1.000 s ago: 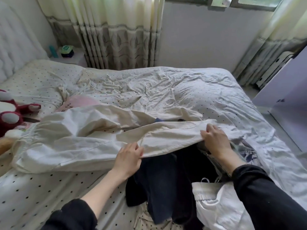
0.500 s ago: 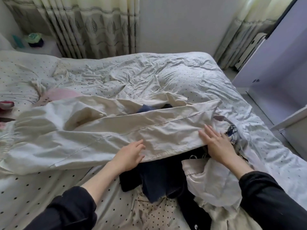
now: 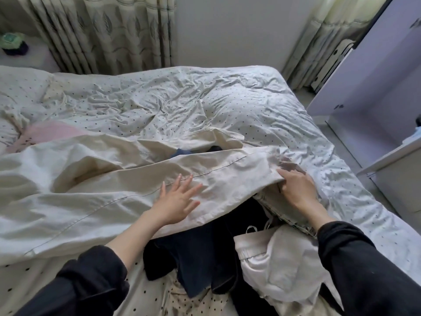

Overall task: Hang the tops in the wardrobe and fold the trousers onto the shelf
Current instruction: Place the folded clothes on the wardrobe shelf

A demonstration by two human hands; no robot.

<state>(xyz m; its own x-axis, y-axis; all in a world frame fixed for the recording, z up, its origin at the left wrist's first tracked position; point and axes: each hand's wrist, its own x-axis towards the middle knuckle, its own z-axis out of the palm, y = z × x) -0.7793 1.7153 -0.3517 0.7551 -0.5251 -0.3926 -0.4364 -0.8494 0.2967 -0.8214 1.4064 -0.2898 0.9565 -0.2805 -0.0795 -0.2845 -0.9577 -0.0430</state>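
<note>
Cream trousers (image 3: 95, 201) lie spread across the dotted bed (image 3: 227, 106), legs running left to right. Left hand (image 3: 176, 201) rests flat on the near leg, fingers splayed wide, gripping nothing. A dark garment (image 3: 200, 258) lies beneath, just below that leg. White garment (image 3: 280, 265) sits beside it. Right hand (image 3: 297, 190) presses at the leg's end, fingers curled over the hem; grip unclear. Wardrobe (image 3: 376, 92) stands far right

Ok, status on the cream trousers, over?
Left hand flat and open on the cream trousers. Right hand at their right end, grip unclear. Trousers spread across bed, unfolded. Dark garments and white garment piled underneath.
</note>
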